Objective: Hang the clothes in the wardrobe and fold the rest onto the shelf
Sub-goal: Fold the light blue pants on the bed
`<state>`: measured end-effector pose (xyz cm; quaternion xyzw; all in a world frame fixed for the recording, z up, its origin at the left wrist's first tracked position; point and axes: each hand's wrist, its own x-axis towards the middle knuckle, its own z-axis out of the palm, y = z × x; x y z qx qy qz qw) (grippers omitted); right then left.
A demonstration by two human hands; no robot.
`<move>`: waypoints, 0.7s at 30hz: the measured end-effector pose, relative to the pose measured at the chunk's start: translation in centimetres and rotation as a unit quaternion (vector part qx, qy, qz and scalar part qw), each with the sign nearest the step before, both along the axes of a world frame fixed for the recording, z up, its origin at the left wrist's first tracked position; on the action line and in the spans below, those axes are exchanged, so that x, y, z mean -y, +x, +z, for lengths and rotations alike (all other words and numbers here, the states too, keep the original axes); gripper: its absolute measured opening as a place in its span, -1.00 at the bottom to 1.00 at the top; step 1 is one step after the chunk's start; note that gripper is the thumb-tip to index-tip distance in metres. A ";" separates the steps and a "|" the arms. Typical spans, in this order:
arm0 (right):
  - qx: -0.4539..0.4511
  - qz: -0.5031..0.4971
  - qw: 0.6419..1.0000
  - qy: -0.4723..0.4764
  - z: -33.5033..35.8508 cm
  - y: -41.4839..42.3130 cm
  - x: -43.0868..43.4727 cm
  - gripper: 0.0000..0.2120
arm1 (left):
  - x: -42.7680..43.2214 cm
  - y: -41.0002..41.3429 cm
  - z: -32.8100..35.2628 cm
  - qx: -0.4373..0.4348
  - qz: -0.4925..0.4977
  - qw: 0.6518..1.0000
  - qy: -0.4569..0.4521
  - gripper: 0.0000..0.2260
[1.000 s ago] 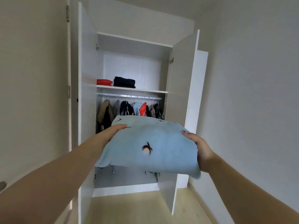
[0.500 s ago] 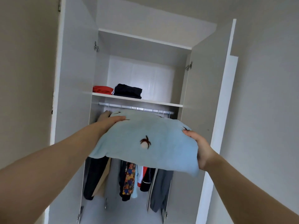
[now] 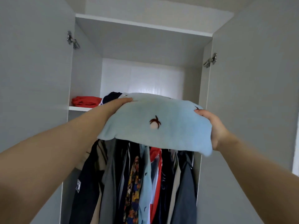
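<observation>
A folded light-blue garment (image 3: 155, 123) with small dark palm motifs is held up in front of the open wardrobe, at the height of the white shelf (image 3: 79, 108). My left hand (image 3: 119, 102) grips its left edge, thumb on top. At the right edge, my right hand (image 3: 212, 126) grips it the same way. The garment's far edge hides most of the shelf's front. On the shelf's left lies a folded red garment (image 3: 86, 101), with a folded dark garment (image 3: 111, 96) beside it, partly hidden. Several clothes (image 3: 145, 183) hang below.
Both white wardrobe doors stand wide open, the left door (image 3: 32, 78) and the right door (image 3: 252, 94) flanking my arms. The shelf compartment's pale back wall (image 3: 142, 78) shows above the blue garment. The hanging rail is hidden.
I have come closer to the wardrobe. Both hands have lifted the blue garment from the hanging clothes' level up to the shelf's height.
</observation>
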<state>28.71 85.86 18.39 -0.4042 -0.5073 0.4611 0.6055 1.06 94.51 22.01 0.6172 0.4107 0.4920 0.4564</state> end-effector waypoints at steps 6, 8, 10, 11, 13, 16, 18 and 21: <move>0.027 -0.006 0.997 0.065 4.4 5.8 -11.2 -0.73 | -10.3 5.8 3.9 0.005 -0.013 0.997 0.072 -0.79; 0.035 -0.011 0.997 0.073 5.8 7.6 -14.7 -0.73 | -13.3 7.8 5.5 0.010 -0.020 0.996 0.085 -0.78; 0.036 -0.020 0.996 0.076 7.3 9.7 -18.4 -0.72 | -16.6 10.0 6.7 0.016 -0.027 0.995 0.096 -0.78; 0.035 -0.025 0.996 0.075 8.0 10.6 -20.0 -0.71 | -18.1 10.8 7.2 0.018 -0.027 0.995 0.097 -0.77; 0.029 -0.030 0.996 0.073 9.1 12.2 -23.5 -0.71 | -21.1 12.5 8.1 0.022 -0.020 0.996 0.083 -0.78; 0.010 -0.043 0.997 0.062 9.2 13.7 -27.8 -0.71 | -25.0 14.7 8.7 0.007 0.001 0.996 0.086 -0.76; -0.004 -0.050 0.997 0.053 8.5 14.6 -30.5 -0.70 | -28.2 16.1 9.0 -0.025 0.018 0.994 0.101 -0.66; -0.005 -0.068 0.997 0.034 7.8 15.7 -33.3 -0.69 | -32.2 17.6 8.8 -0.081 0.027 0.990 0.116 -0.62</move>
